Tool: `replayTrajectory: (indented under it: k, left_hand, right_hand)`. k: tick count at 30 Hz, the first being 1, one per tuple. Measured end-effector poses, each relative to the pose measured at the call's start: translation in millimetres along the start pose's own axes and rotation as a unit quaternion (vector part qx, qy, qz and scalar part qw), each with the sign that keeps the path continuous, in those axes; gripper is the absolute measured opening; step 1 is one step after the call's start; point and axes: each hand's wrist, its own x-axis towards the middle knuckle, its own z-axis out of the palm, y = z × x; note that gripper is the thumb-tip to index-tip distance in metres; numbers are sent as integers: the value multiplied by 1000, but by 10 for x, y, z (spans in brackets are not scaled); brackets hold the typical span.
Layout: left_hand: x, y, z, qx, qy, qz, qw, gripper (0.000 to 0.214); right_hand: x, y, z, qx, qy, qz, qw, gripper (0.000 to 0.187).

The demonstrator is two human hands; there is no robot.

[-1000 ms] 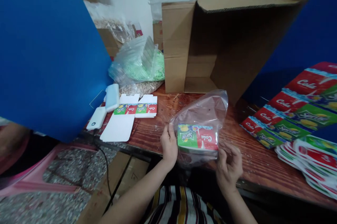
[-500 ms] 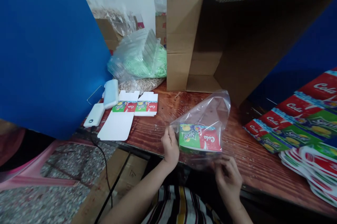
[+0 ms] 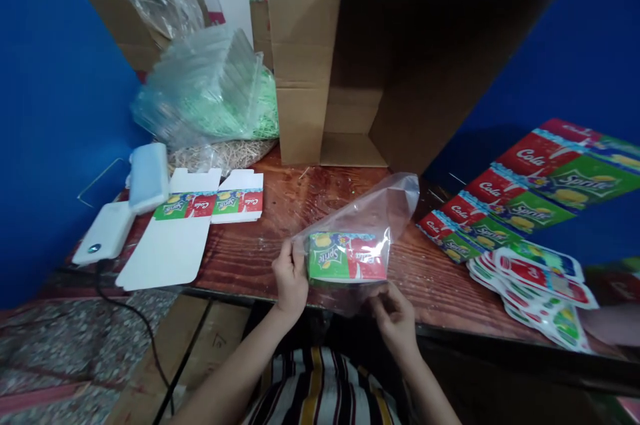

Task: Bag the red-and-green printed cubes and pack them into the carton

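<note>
A small printed carton (image 3: 327,268) with Sprite and Cola panels lies inside a clear plastic bag (image 3: 397,195) at the table's front edge. My left hand (image 3: 293,282) is closed around the bag's left side, against the carton's left end. The lower right edge of the bag is pinched in my right hand (image 3: 395,318), just below the carton's right corner. The bag's upper right part rises loose beyond the carton.
Flat unfolded cartons (image 3: 185,238) lie left, beside two white devices (image 3: 105,232). A large open cardboard box (image 3: 303,78) stands behind, near stacked clear trays (image 3: 210,85). On the right are stacked cartons (image 3: 525,178), printed cut-outs (image 3: 535,292) and another person's blurred hand (image 3: 613,325).
The view has turned right, shifting the scene left. My right hand has come slightly closer to the carton, still pinching the bag. Another person's hand has appeared at the right edge.
</note>
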Motion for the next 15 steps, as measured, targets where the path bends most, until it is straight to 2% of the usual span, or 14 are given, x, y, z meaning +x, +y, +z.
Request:
replayTrajectory:
  k: [5,9,12,15]
  left_hand:
    - [17,-81,-30,8,-28,38,999,29]
    - [47,-203,-34,4,-27,57,998,25]
    - [88,-244,-26,-20,-29,57,998,34]
    - [121,-190,-45,-17,-14,33,999,44]
  right_hand:
    - [9,64,-26,23,-27,37,999,24]
    - [49,127,-37,23,-32,34,999,23]
    - [76,180,-92,2,-28,19,999,23]
    - [134,98,-226,0,-51,25,998,20]
